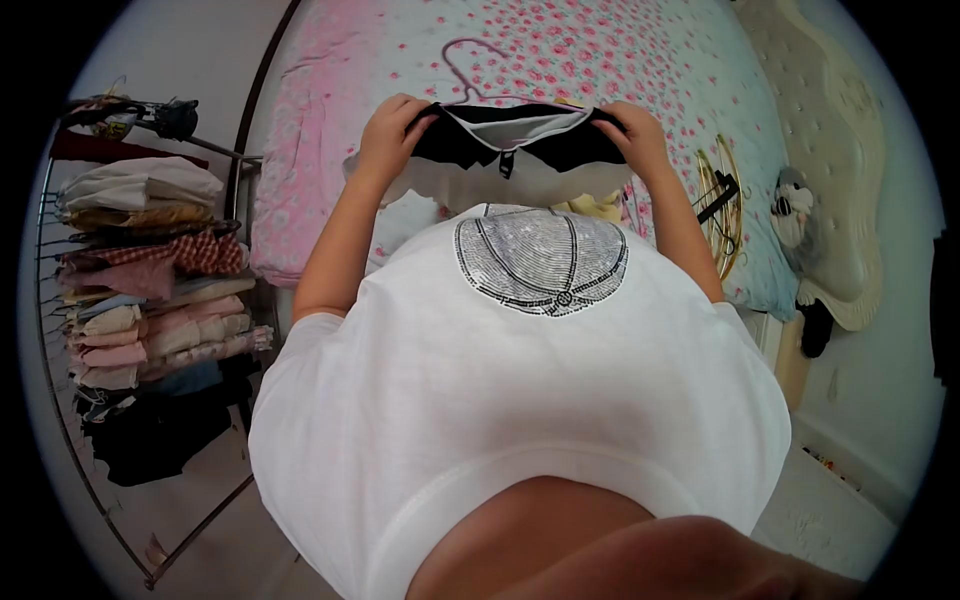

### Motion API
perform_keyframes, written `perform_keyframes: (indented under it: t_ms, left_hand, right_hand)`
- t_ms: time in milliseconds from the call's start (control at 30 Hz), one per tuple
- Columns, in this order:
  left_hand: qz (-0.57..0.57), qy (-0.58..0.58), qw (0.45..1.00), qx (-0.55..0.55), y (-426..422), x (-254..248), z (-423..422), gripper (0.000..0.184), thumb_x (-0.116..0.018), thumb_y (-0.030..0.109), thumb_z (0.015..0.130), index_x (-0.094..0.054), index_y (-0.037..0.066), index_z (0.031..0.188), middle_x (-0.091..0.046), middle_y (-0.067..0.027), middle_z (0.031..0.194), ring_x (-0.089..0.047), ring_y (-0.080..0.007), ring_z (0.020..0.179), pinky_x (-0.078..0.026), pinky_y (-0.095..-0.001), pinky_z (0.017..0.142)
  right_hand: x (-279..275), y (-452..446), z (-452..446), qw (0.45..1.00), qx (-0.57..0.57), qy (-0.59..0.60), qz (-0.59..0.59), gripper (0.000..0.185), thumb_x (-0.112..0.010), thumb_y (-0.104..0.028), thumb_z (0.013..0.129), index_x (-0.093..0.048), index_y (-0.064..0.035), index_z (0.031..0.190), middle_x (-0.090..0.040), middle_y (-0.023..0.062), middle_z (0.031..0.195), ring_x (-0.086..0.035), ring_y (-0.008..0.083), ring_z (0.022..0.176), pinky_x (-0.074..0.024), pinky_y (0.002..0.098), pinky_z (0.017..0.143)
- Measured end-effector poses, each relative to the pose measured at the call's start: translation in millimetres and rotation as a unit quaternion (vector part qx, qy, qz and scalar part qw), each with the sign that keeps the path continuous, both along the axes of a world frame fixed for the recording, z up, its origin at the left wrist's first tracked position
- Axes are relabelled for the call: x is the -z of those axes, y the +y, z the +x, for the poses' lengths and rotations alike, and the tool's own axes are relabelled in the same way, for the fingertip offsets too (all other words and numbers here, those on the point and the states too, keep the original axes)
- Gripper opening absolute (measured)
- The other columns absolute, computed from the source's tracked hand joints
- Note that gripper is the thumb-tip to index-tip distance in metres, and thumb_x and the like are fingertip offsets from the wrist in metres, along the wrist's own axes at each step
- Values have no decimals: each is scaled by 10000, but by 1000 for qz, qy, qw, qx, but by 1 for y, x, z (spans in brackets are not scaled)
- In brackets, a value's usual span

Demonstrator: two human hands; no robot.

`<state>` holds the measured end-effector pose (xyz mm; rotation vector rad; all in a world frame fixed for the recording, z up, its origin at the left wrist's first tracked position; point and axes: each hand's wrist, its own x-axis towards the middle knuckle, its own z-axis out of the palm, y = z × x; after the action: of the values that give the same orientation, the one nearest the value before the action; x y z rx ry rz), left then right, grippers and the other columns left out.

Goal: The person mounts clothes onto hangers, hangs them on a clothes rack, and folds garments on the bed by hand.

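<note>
white short-sleeved t-shirt (520,390), round neckline (560,461), sparkly silver cap-like motif (535,250), black outlines (564,299)

No words or numbers can be read here. A small, narrow black cloth tag (507,163) hangs at the middle of the neck of the black and pale grey cloth top (440,145). It has tiny light marks on it, but they are too small and blurry to make out as letters. The person's white short-sleeved T-shirt (530,400) has a big, shiny silver cap picture with dark lines (530,245) on its front. Near the edge of that picture is a little round dark badge shape (565,299), and its pattern is too tiny to tell.
</note>
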<state>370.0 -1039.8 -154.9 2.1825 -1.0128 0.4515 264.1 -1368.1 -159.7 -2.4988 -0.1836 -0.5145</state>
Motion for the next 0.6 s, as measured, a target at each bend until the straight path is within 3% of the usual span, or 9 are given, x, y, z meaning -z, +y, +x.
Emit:
perform_keyframes:
  t_ms: [133, 200, 300, 333, 400, 600]
  left_hand:
    - [23, 46, 998, -43, 21, 5, 3, 157, -632, 133, 721, -583, 34, 831, -553, -75, 809, -532, -263, 770, -421, -346, 651]
    - [49, 25, 997, -48, 25, 6, 4, 187, -642, 156, 713, -578, 33, 839, -556, -77, 823, -534, -264, 779, -421, -352, 668]
    - [15, 20, 999, 32, 24, 0, 5, 240, -638, 205, 722, -564, 31, 870, -563, -86, 855, -536, -277, 780, -419, -351, 679]
    - [36, 134, 990, 18, 25, 1, 2, 238, -589, 227, 768, -545, 26, 888, -567, -108, 855, -535, -292, 784, -418, -345, 681]
    - [79, 169, 982, 18, 27, 4, 4, 222, -556, 220, 793, -541, 25, 897, -566, -120, 837, -531, -295, 780, -416, -345, 671]
    - [43, 172, 984, -31, 24, 13, 5, 174, -524, 203, 811, -554, 50, 888, -555, -129, 759, -523, -287, 695, -405, -341, 621]
  right_hand:
    - [4, -15, -3, 995, 18, -24, 94, 175, -661, -189, 710, -634, -80, 843, -613, 48, 754, -574, 168, 648, -435, 266, 596]
    - [3, -17, -5, 996, 19, -15, 86, 173, -665, -187, 705, -635, -79, 838, -612, 52, 748, -574, 171, 653, -436, 267, 600]
    - [-5, -12, -4, 997, 19, -11, 73, 172, -666, -183, 702, -636, -77, 834, -609, 56, 745, -573, 175, 664, -435, 269, 604]
    - [-6, -10, -4, 997, 18, -12, 68, 171, -666, -182, 702, -636, -76, 834, -608, 56, 745, -573, 175, 668, -435, 270, 605]
    - [-5, -10, -2, 997, 18, -30, 73, 175, -664, -186, 702, -636, -76, 836, -606, 57, 750, -573, 177, 680, -432, 272, 605]
    - [-3, -7, 6, 994, -10, -96, 42, 153, -639, -168, 718, -615, -41, 798, -591, 71, 764, -549, 235, 725, -418, 311, 657]
